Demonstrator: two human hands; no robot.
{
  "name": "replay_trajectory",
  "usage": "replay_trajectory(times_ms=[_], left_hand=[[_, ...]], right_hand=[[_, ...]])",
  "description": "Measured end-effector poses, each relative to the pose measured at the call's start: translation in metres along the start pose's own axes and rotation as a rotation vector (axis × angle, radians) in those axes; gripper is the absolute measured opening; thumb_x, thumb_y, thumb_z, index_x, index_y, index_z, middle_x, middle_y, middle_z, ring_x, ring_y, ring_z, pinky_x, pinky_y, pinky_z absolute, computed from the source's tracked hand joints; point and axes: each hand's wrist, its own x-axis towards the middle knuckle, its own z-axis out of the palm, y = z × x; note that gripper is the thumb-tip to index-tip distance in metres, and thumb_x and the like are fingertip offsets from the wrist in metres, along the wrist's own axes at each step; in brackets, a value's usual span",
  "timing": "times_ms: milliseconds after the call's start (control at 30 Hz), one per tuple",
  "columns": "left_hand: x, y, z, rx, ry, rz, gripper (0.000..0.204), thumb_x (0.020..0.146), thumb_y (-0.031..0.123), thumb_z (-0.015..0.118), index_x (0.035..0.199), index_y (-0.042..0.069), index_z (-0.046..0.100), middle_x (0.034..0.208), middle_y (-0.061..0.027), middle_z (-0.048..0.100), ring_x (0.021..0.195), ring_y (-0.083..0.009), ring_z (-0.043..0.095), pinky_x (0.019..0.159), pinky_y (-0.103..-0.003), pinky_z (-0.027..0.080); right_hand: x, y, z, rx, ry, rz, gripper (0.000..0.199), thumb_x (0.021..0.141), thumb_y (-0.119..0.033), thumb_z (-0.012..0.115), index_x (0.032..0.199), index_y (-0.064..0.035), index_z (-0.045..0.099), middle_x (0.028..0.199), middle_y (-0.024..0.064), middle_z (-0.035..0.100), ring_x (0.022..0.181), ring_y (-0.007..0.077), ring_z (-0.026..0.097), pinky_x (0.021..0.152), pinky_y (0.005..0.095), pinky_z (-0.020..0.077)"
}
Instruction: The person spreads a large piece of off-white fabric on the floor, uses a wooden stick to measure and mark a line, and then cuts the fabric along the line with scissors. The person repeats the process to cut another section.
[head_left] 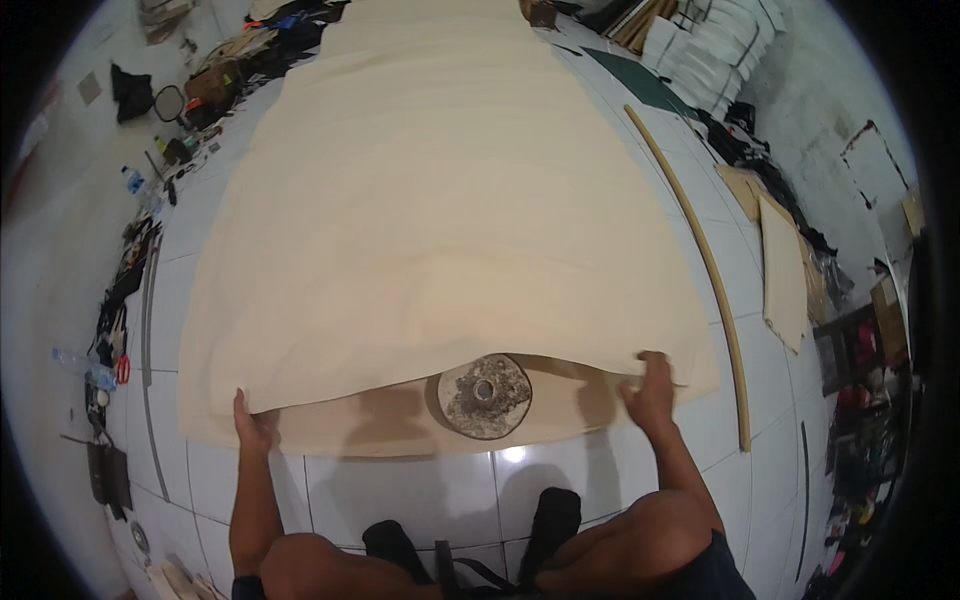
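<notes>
A wide cream sheet (450,220) of fabric or leather stretches away from me over the floor. Its near edge is raised in the middle above a second cream layer (340,430) of the same colour. Between the layers sits a round, mottled grey-brown disc (465,405) with a hole at its centre; its far part touches the raised edge. My left hand (253,425) is closed on the upper sheet's near left corner, its other fingers hidden beneath. Toward the near right corner, my right hand (652,392) pinches the same edge between thumb and fingers.
White floor tiles (400,495) surround the sheet. A long tan rod (705,250) lies along its right side, and a thin grey strip (149,370) along its left. Folded cream pieces (783,270), red-handled scissors (123,370) and assorted clutter line the walls.
</notes>
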Motion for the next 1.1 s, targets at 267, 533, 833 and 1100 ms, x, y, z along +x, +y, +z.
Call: replay_trajectory(times_ms=[267, 533, 833, 1100], left_hand=[[-0.040, -0.052, 0.064, 0.383, -0.043, -0.230, 0.067, 0.086, 0.061, 0.055, 0.116, 0.001, 0.053, 0.101, -0.0156, 0.060, 0.079, -0.0239, 0.060, 0.076, -0.039, 0.052], [-0.039, -0.058, 0.077, 0.412, -0.010, -0.253, 0.065, 0.089, 0.055, 0.055, 0.121, -0.001, 0.053, 0.105, -0.0165, 0.062, 0.089, -0.0256, 0.061, 0.084, -0.040, 0.050], [-0.041, -0.064, 0.049, 0.347, 0.025, -0.337, 0.063, 0.089, 0.042, 0.062, 0.127, -0.005, 0.043, 0.112, -0.0223, 0.055, 0.095, -0.0287, 0.060, 0.089, -0.041, 0.053], [-0.034, -0.081, 0.043, 0.392, 0.091, -0.284, 0.045, 0.092, 0.034, 0.060, 0.120, 0.000, 0.052, 0.113, -0.0145, 0.059, 0.099, -0.0250, 0.061, 0.088, -0.036, 0.052]], right_hand=[[0.038, -0.164, 0.006, 0.148, -0.519, -0.579, 0.054, 0.085, -0.051, 0.063, 0.117, -0.0086, 0.052, 0.103, 0.0156, 0.062, 0.092, 0.0329, 0.064, 0.071, 0.0438, 0.0534], [0.032, -0.171, 0.062, 0.163, -0.641, -0.442, 0.041, 0.083, -0.045, 0.067, 0.095, -0.0080, 0.055, 0.083, 0.0145, 0.066, 0.078, 0.0349, 0.065, 0.065, 0.0460, 0.0506], [-0.039, -0.177, 0.010, 0.339, -0.662, -0.644, 0.034, 0.075, -0.032, 0.072, 0.079, -0.0043, 0.052, 0.063, 0.0148, 0.060, 0.060, 0.0340, 0.062, 0.053, 0.0439, 0.0480], [-0.099, -0.160, 0.012, 0.456, -0.883, -0.556, 0.037, 0.075, -0.037, 0.074, 0.078, -0.0059, 0.053, 0.060, 0.0129, 0.058, 0.055, 0.0344, 0.059, 0.048, 0.0442, 0.0452]])
